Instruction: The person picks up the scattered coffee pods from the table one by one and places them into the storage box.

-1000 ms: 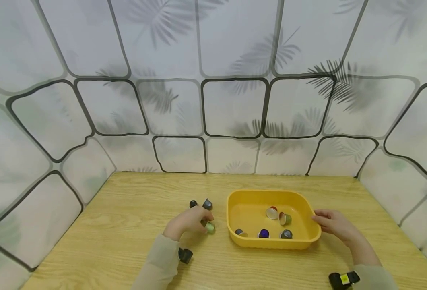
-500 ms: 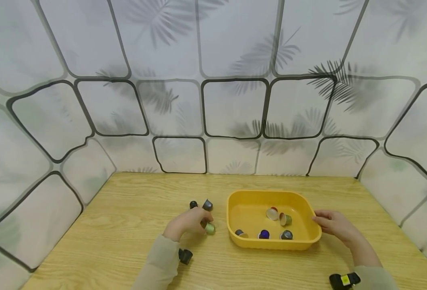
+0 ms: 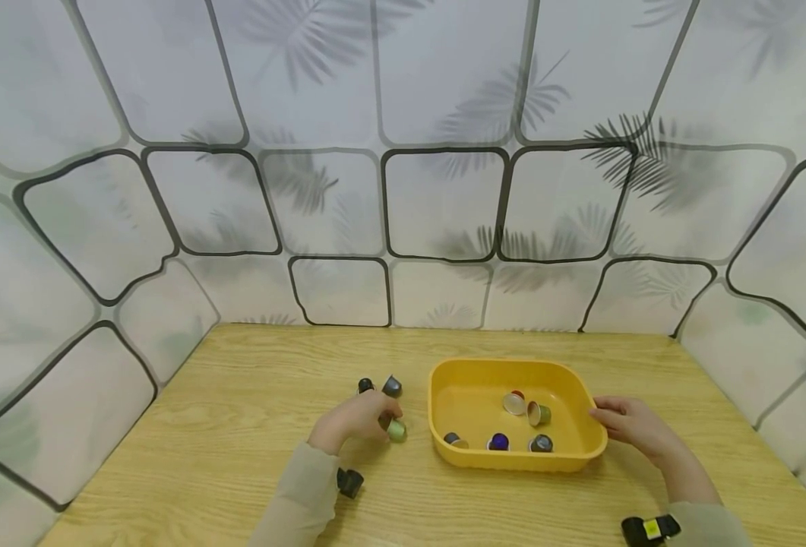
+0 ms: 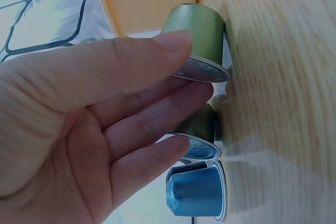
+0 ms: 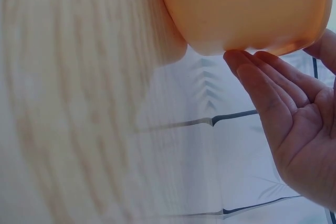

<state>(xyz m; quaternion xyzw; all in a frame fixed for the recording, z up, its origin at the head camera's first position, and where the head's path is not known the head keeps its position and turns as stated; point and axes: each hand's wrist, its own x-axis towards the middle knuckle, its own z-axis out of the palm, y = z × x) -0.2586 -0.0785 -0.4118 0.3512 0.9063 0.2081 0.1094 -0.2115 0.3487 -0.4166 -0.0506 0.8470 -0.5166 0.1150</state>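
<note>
A light green coffee capsule (image 3: 396, 431) lies on the table, and my left hand (image 3: 356, 419) pinches it from the left. In the left wrist view the thumb presses on the side of this green capsule (image 4: 206, 32), while the index finger is largely hidden. Just past those fingers are a darker green capsule (image 4: 197, 140) and a blue-looking capsule (image 4: 194, 192). A yellow plastic bin (image 3: 512, 460) stands to the right with several capsules inside. My right hand (image 3: 638, 431) holds its right wall, thumb at the rim and fingertips against the outside.
A black capsule (image 3: 365, 385) and a dark grey capsule (image 3: 392, 386) lie beyond my left hand. Inside the bin are a blue capsule (image 3: 498, 441) and a green one (image 3: 538, 413). Patterned cloth walls (image 3: 437, 292) border the wooden table (image 3: 238, 425) at the back and sides.
</note>
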